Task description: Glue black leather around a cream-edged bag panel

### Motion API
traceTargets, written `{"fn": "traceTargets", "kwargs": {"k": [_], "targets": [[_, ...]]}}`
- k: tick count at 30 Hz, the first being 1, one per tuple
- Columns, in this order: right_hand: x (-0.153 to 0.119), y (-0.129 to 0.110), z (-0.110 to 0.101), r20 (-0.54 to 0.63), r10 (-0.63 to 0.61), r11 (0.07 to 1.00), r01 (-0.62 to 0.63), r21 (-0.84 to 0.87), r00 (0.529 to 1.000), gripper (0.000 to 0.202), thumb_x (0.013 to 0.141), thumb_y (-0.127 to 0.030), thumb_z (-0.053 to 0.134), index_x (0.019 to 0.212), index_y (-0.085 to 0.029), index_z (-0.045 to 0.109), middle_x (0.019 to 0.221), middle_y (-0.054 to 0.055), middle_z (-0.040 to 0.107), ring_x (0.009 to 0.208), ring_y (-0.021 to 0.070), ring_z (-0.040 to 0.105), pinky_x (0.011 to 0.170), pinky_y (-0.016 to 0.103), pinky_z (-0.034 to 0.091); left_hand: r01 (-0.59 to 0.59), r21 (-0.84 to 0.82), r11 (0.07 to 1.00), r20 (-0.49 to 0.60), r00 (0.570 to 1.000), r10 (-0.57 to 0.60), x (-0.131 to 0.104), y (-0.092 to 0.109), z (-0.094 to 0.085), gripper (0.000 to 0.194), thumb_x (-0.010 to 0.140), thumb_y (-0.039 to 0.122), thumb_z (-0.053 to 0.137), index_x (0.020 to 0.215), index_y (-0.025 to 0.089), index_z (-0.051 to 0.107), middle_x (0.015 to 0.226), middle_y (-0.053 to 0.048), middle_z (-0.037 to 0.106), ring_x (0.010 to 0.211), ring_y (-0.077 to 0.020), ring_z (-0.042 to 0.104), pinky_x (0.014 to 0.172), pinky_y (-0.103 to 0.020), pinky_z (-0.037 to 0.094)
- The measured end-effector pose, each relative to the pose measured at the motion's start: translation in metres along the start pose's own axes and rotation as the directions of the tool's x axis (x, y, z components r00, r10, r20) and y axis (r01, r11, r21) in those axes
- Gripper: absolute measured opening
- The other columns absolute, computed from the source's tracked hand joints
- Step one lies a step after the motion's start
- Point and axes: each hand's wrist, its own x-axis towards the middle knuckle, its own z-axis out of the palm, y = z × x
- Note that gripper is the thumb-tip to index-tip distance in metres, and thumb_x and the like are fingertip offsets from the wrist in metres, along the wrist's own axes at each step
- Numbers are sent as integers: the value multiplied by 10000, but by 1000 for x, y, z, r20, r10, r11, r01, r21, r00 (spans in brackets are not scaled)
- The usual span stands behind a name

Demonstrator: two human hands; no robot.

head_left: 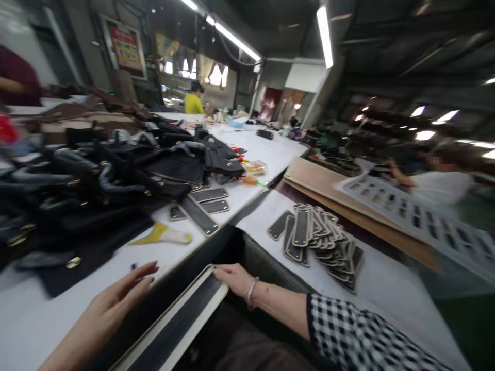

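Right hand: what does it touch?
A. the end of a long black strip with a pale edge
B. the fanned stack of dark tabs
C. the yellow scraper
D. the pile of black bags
A: the right hand rests on the end of the strip, apart from the tabs.

One view only, from a camera on the person's head. It looks forward and down, tilted so the scene leans. It sits close over both hands: the left hand [116,301] and right hand [234,278] fill the near edge, at a long strip [176,322]. Left and near lies a white table [34,314] with a pile of black pieces [96,175]. Right is a second table [382,288] with stacked tabs [320,239]. Far off, the room runs back to a person in yellow [193,100], under ceiling lights [325,36].
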Motion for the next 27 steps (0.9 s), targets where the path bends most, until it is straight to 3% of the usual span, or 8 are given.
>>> {"fn": "traceTargets", "kwargs": {"k": [4,6,9,11,14,18,22,27], "targets": [[-1,5,-4,49,-82,997,82,6,995,641,765,-640,588,1212,-186,661,1182,85,673,1118,272,566,1013,410,378,83,-512,855,-298,916,-268,-76,-27,-10,574,776,584,631,1163,161,636,1221,-111,660,1159,-290,591,1086,-440,367],[4,8,-10,95,-89,996,90,-12,991,675,785,-615,580,1293,-172,594,1323,116,583,1235,299,487,1074,448,312,4,-753,657,-365,830,-423,-105,-49,7,526,736,507,720,1099,130,666,1201,-132,665,1171,-291,581,1086,-417,356],[6,4,-14,45,-202,954,207,-219,978,612,760,-548,617,1254,-185,618,1322,129,571,1223,333,491,1052,505,334,-61,-820,569,-417,745,-521,-134,-79,44,521,726,523,723,1074,137,687,1203,-147,665,1141,-295,600,1009,-391,425],[-4,-5,-7,40,-498,771,463,-438,866,443,782,-470,610,1144,-223,673,1219,104,620,1133,316,546,980,491,408,-93,-864,496,-399,727,-558,-143,-88,70,545,719,552,717,1085,149,694,1198,-140,672,1146,-297,595,965,-370,450],[-33,-27,28,340,-706,488,774,-403,621,190,874,-313,574,1007,-251,694,1027,62,662,993,236,596,895,387,463,-127,-925,357,-324,754,-571,-145,-86,100,552,751,576,681,1099,148,698,1170,-130,689,1128,-313,604,925,-384,473],[-63,-55,94,713,-539,456,867,-200,448,211,925,-151,467,990,-202,661,984,63,629,931,180,590,827,295,479,-204,-972,119,-236,820,-522,-135,-74,117,492,808,544,642,1012,105,730,1020,-132,736,1001,-284,662,926,-373,486],[-63,-67,132,826,-244,347,841,-415,509,165,854,-150,554,955,-209,670,956,44,602,852,192,596,770,307,467,-320,-947,-35,-261,827,-497,-129,-74,119,366,830,459,656,1037,166,727,1084,-75,726,1043,-229,649,960,-318,476],[-53,-71,143,847,-87,226,839,-496,524,125,833,-181,571,861,-220,687,943,16,616,816,176,612,699,275,424,-337,-937,-92,-258,845,-469,-131,-79,120,407,823,422,675,1173,216,669,1140,-64,708,1065,-252,644,980,-381,471]]}}
